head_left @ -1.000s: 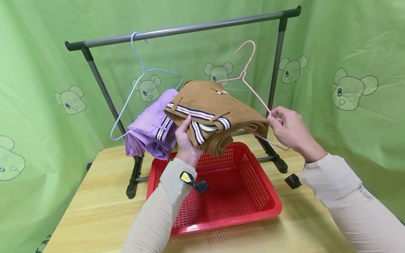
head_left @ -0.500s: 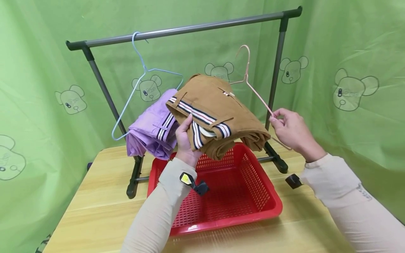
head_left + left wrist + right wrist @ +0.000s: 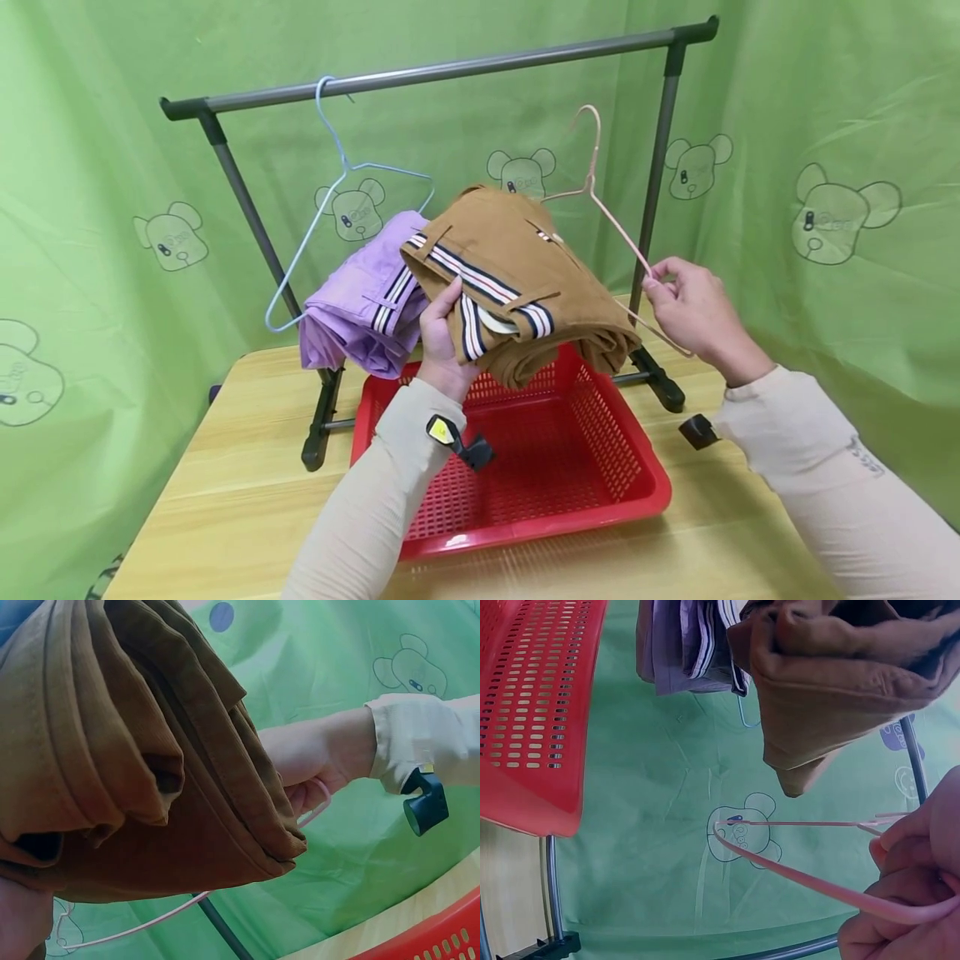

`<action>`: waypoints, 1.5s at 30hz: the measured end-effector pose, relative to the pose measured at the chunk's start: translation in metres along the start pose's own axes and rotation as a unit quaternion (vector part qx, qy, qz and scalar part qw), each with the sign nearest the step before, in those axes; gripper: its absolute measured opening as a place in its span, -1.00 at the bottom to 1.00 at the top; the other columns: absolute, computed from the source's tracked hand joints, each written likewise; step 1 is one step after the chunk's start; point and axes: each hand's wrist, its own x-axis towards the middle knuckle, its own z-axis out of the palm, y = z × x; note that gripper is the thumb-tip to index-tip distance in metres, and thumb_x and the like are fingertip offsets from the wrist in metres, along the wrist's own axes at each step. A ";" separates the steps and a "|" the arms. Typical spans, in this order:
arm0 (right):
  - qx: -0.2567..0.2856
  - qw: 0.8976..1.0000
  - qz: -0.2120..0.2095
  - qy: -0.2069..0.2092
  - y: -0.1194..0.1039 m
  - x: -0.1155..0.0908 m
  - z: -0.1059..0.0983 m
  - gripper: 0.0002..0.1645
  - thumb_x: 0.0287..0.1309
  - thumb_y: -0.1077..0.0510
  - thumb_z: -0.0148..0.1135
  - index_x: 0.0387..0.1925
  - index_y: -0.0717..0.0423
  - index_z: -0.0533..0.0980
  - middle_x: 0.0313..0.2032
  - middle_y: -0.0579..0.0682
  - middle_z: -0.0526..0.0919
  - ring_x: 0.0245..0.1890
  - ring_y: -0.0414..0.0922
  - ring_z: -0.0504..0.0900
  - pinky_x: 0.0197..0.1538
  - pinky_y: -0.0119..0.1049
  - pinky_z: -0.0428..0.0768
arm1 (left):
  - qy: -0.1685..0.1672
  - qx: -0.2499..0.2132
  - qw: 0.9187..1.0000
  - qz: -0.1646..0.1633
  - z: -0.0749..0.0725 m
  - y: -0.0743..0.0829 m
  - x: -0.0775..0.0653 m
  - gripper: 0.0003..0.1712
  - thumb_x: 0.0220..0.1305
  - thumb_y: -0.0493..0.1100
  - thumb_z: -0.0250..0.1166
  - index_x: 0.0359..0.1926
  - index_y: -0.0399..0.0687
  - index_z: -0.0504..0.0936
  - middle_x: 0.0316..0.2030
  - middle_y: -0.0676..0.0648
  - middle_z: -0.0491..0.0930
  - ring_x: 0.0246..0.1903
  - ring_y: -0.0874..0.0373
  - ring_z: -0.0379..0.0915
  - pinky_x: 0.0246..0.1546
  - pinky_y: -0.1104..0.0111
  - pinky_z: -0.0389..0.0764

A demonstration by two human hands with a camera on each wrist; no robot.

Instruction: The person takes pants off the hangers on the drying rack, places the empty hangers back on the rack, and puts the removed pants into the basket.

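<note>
In the head view my left hand [image 3: 442,342] holds a folded pair of brown trousers [image 3: 517,258], its thumb over the striped waistband and the other fingers hidden beneath. My right hand [image 3: 693,312] pinches the right side of a pink wire hanger [image 3: 622,232]. Part of that hanger lies behind the trousers. From the right wrist camera, the far corner of the hanger [image 3: 795,874] appears apart from the brown cloth [image 3: 840,712]. Folded purple trousers [image 3: 360,283] hang over the lower bar of a blue hanger [image 3: 344,162] to the left.
The blue hanger hooks onto the grey rail [image 3: 465,68] of a clothes rack standing on a wooden table [image 3: 217,467]. A red perforated basket [image 3: 540,525] sits below my hands. Green curtain [image 3: 825,333] surrounds the table.
Both the brown trousers and the pink hanger have shifted slightly right, and the folded end of the trousers has dropped. Both hands keep their hold. The purple trousers stay put.
</note>
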 end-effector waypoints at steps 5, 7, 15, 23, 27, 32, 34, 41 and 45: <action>0.000 1.000 -0.002 0.002 -0.002 0.002 0.001 -0.69 0.44 0.12 -0.09 -0.03 0.31 0.41 -0.65 -0.01 0.36 -0.77 -0.18 0.24 -0.79 -0.30 0.27 | -0.005 0.003 1.000 -0.008 -0.002 0.001 -0.002 -0.30 -0.37 -0.12 0.63 -0.12 -0.17 0.50 -0.26 -0.04 0.62 -0.26 0.16 0.58 -0.15 0.40 0.57; 0.000 1.000 0.003 0.003 -0.003 0.002 0.001 -0.71 0.43 0.14 -0.09 -0.05 0.29 0.41 -0.66 -0.01 0.35 -0.76 -0.17 0.24 -0.79 -0.29 0.27 | -0.004 0.005 1.000 -0.009 -0.003 0.002 -0.003 -0.30 -0.37 -0.12 0.63 -0.12 -0.17 0.50 -0.26 -0.04 0.61 -0.26 0.16 0.57 -0.15 0.40 0.57; 0.009 1.000 0.006 0.010 -0.004 0.002 0.001 -0.72 0.42 0.16 -0.09 -0.06 0.31 0.40 -0.65 -0.01 0.34 -0.75 -0.17 0.25 -0.78 -0.30 0.28 | 0.004 0.005 0.999 -0.035 -0.006 0.003 -0.007 -0.32 -0.35 -0.12 0.62 -0.13 -0.16 0.52 -0.27 -0.05 0.61 -0.27 0.15 0.56 -0.17 0.39 0.57; 0.008 1.000 -0.004 0.029 -0.007 0.004 -0.003 -0.72 0.41 0.15 -0.07 -0.08 0.30 0.42 -0.65 -0.01 0.33 -0.75 -0.18 0.24 -0.78 -0.31 0.27 | 0.019 0.004 0.997 -0.070 -0.010 0.003 -0.011 -0.33 -0.37 -0.12 0.64 -0.15 -0.13 0.53 -0.29 -0.03 0.62 -0.29 0.17 0.58 -0.20 0.41 0.58; 0.006 1.000 -0.002 0.023 -0.008 0.005 -0.002 -0.71 0.42 0.12 -0.07 -0.06 0.29 0.42 -0.66 -0.02 0.33 -0.76 -0.17 0.24 -0.78 -0.30 0.27 | 0.026 0.002 0.997 -0.072 -0.013 0.002 -0.015 -0.37 -0.33 -0.13 0.63 -0.16 -0.13 0.53 -0.30 -0.02 0.63 -0.31 0.18 0.58 -0.22 0.41 0.58; -0.005 1.000 0.001 0.009 -0.007 0.006 0.000 -0.65 0.44 0.07 -0.08 -0.02 0.28 0.41 -0.64 -0.02 0.37 -0.75 -0.15 0.26 -0.77 -0.28 0.28 | 0.026 0.010 0.997 -0.078 -0.016 0.002 -0.019 -0.34 -0.33 -0.12 0.63 -0.14 -0.12 0.52 -0.28 -0.01 0.62 -0.28 0.19 0.57 -0.18 0.42 0.57; -0.005 1.000 0.002 0.009 -0.007 0.006 0.000 -0.66 0.43 0.07 -0.08 -0.02 0.28 0.41 -0.65 -0.03 0.35 -0.75 -0.15 0.26 -0.77 -0.28 0.28 | 0.031 0.016 0.996 -0.084 -0.016 0.001 -0.020 -0.33 -0.35 -0.10 0.63 -0.14 -0.11 0.52 -0.28 0.00 0.63 -0.28 0.19 0.57 -0.17 0.42 0.57; -0.007 1.000 -0.001 0.013 -0.010 0.007 -0.001 -0.71 0.43 0.10 -0.07 -0.07 0.26 0.41 -0.66 -0.04 0.33 -0.75 -0.16 0.25 -0.78 -0.29 0.27 | 0.050 0.022 0.995 -0.085 -0.018 0.002 -0.026 -0.29 -0.46 -0.12 0.67 -0.17 -0.11 0.54 -0.31 0.00 0.64 -0.31 0.19 0.58 -0.21 0.41 0.58; -0.009 1.000 -0.001 0.011 -0.010 0.006 -0.002 -0.70 0.44 0.09 -0.07 -0.07 0.26 0.41 -0.65 -0.02 0.34 -0.75 -0.16 0.25 -0.78 -0.29 0.27 | 0.057 0.013 0.994 -0.091 -0.018 0.003 -0.030 -0.32 -0.45 -0.15 0.67 -0.18 -0.12 0.55 -0.33 -0.01 0.64 -0.33 0.19 0.58 -0.23 0.42 0.58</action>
